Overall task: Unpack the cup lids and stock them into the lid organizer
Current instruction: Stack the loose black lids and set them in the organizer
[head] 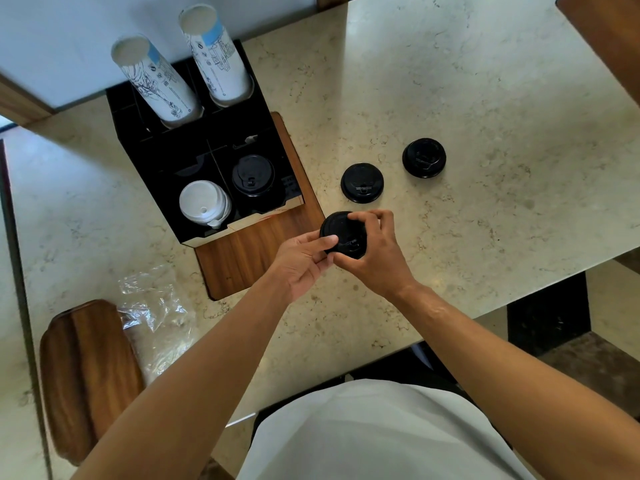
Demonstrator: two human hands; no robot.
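Both hands hold one round black plastic cup lid (341,232) just above the pale marble bench (485,98): the left hand (303,261) pinches its near edge, and the right hand (375,251) curls over its right side. Beside it stands the black compartmented lid organizer (166,157).

Marble counter (485,98): wooden board (256,251), two black lids (362,182), plastic wrap (156,317).

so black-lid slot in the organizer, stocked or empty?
Stocked: black lids sit in the organizer's front right compartment, beside the white lids.
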